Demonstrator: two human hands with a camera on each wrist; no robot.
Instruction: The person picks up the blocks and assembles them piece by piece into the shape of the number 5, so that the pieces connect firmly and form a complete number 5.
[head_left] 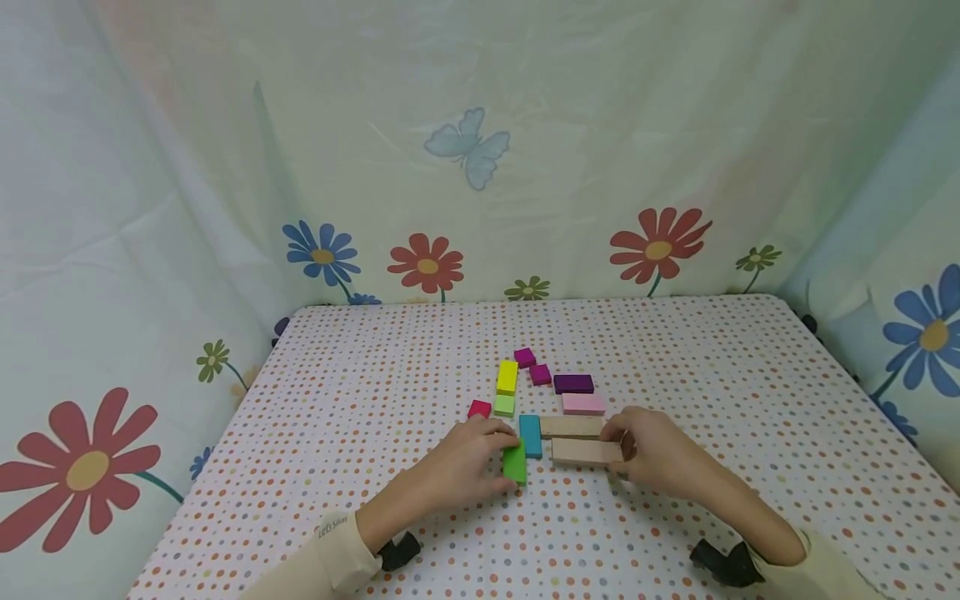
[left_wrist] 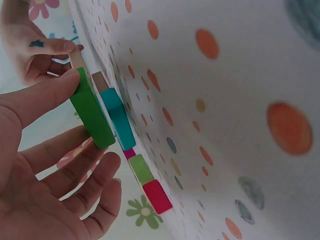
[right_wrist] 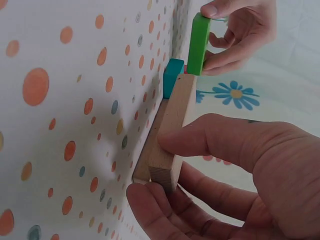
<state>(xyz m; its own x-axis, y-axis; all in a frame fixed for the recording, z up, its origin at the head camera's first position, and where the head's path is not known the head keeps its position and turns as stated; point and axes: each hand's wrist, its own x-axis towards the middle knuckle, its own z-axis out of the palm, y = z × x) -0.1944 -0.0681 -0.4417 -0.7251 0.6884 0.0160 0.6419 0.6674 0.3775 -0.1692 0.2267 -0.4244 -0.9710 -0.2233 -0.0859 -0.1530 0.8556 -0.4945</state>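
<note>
My left hand point(head_left: 467, 464) pinches a bright green block point(left_wrist: 92, 110) by its ends, thumb at one and fingertips at the other. In the right wrist view that block stands off the tablecloth. With thumb and fingers, my right hand point(head_left: 663, 454) grips one end of a plain wooden block point(right_wrist: 175, 125), which is raised above the cloth. Behind it a second plain wooden block point(head_left: 570, 427) lies flat. A teal block point(head_left: 530, 436) lies between the two hands, its side against the end of that flat block.
Farther back lie a red block point(head_left: 480, 408), a light green block point(head_left: 504, 406), a yellow block point(head_left: 507, 377), two magenta blocks point(head_left: 540, 375), a purple block point(head_left: 573, 383) and a pink block point(head_left: 582, 404). The dotted tablecloth point(head_left: 360, 358) meets flowered curtains at the back and sides.
</note>
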